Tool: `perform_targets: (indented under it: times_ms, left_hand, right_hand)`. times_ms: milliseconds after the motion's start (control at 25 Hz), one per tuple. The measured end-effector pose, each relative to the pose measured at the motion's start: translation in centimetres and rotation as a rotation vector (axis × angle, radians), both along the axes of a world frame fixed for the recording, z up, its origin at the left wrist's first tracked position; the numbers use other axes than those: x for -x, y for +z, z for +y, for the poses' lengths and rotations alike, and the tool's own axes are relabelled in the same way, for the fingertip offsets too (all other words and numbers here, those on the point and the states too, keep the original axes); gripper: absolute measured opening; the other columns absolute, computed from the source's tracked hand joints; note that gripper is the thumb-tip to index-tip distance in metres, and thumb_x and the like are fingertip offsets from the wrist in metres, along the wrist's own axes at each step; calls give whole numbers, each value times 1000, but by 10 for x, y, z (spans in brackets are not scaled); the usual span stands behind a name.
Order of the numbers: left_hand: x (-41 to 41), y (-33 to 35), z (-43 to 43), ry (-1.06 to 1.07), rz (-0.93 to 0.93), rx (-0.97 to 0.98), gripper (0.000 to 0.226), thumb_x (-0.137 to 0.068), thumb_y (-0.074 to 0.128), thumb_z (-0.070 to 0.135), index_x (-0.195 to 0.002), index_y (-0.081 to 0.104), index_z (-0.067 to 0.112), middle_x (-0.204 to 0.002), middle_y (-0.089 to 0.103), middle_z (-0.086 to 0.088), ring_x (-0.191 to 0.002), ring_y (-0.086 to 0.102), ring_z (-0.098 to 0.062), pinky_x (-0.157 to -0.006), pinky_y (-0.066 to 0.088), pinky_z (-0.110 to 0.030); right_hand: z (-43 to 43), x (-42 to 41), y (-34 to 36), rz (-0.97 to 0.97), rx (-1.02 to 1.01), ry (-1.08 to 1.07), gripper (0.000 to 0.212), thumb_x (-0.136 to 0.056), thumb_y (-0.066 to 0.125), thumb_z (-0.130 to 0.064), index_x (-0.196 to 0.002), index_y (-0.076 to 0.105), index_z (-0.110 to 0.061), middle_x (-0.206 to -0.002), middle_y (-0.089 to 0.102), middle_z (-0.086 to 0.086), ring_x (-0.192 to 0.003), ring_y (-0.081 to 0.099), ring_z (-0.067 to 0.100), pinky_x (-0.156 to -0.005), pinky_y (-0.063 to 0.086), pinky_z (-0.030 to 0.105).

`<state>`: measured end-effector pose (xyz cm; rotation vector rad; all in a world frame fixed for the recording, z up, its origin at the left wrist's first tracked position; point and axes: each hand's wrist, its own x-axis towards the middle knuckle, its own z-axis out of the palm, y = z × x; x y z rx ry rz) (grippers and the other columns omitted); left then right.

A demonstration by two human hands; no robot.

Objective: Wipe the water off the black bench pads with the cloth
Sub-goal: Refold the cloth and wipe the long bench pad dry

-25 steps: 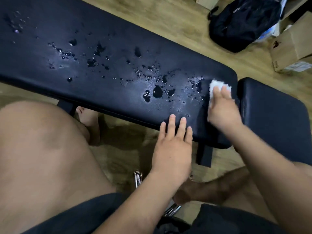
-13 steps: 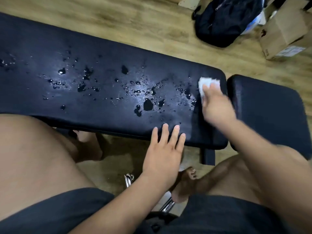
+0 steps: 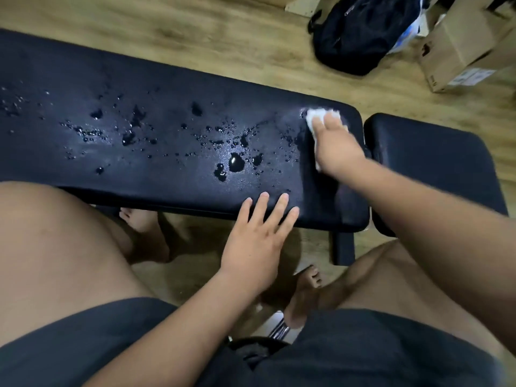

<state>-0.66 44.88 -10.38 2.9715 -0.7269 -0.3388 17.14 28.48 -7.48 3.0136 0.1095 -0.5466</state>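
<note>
Under the right hand (image 3: pixel 339 148) lies the white cloth (image 3: pixel 317 115), and this is what the head camera sees. The hand lies flat on top of the cloth with its fingers stretched out, and it presses the cloth down on the long pad (image 3: pixel 167 79). A bit of cloth sticks out past the fingertips and a bit shows by the thumb side. The hand looks a little blurry. The cloth is at the far corner of the long pad, close to the gap that splits it from the small pad (image 3: pixel 432 163), which sits on the outer side of the right hand. The left hand (image 3: pixel 251 247) holds nothing. Its fingers are straight and spread apart, and they rest on the near edge of the long pad. The two hands are well apart. Between them, and far out past the left hand, the long pad is dotted with water drops (image 3: pixel 236 162). The biggest one sits just beyond the left fingertips. The pad right by the cloth looks dull and smeary. Far past the right hand, on the wooden floor (image 3: pixel 223 29), sit a black backpack (image 3: pixel 363 32) and a cardboard box (image 3: pixel 460 48).
</note>
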Motion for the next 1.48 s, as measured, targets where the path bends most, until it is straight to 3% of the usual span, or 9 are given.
perform_targets:
  times_ms: [120,280,440,520,760,880,1000,1200,1480]
  left_hand:
    - [2,-1,3,-27,-24,-45,87,-92,48,39,-154,-12,24,-163,-15,-6,-148,-6,-37,-119,0,-52]
    - [8,-4,1,3,-35,-61,90,-92,48,43,-153,-15,24,-162,-20,-6,-148,-12,-37,-119,-5,-53]
    - [10,-8,-3,-1,-30,-100,98,-89,51,54,-153,-17,24,-161,-22,-6,-148,-14,-37,-119,-6,-54]
    - [9,-8,-2,0,-35,-104,99,-88,51,56,-153,-17,25,-161,-22,-6,-148,-14,-37,-119,-7,-52]
    - [7,1,-1,-3,-13,-69,91,-91,47,55,-154,-13,28,-162,-19,-3,-149,-11,-34,-120,-5,-48]
    - [8,2,-3,35,-22,-9,86,-92,48,51,-155,-6,29,-163,-14,-3,-149,-8,-33,-121,-3,-49]
    - [7,4,-12,90,-3,30,80,-92,48,47,-154,1,30,-163,-9,-4,-148,-6,-35,-120,-2,-51]
    - [2,4,-16,112,-13,100,76,-88,55,42,-154,19,25,-163,9,-8,-146,7,-40,-119,3,-56]
    - [-1,8,-14,92,52,109,78,-95,46,37,-155,-2,23,-163,-12,-10,-146,-11,-42,-117,-11,-57]
  right_hand:
    - [5,-36,16,12,-17,-61,52,-62,67,6,-106,42,-9,-115,45,18,-103,49,33,-75,43,33]
    - [-3,22,-21,-175,-178,-76,58,-86,42,-6,-142,33,-14,-154,21,12,-147,10,29,-114,23,43]
    - [-5,129,-42,-317,-235,-123,59,-86,23,-22,-142,39,-15,-152,32,14,-145,20,31,-116,23,43]
    - [7,165,-47,-310,-226,-131,59,-86,28,-20,-143,38,-12,-153,31,17,-144,22,33,-117,22,44]
    - [-11,166,-40,-306,-214,-57,48,-94,43,-24,-141,43,-12,-151,37,10,-143,27,24,-114,30,35]
    - [-5,177,-40,-236,-199,-40,50,-99,37,-22,-147,33,-11,-156,25,14,-147,14,28,-118,19,39]
    - [-3,163,-37,-153,-191,-41,52,-101,30,-22,-151,21,-15,-161,9,11,-149,0,26,-120,9,40]
    - [6,104,-27,-194,-178,-58,46,-100,32,-20,-146,30,-16,-158,17,7,-147,11,25,-112,25,40]
    - [22,-16,-16,-160,-23,-47,43,-96,36,-13,-139,36,-12,-147,32,14,-132,39,35,-98,37,42]
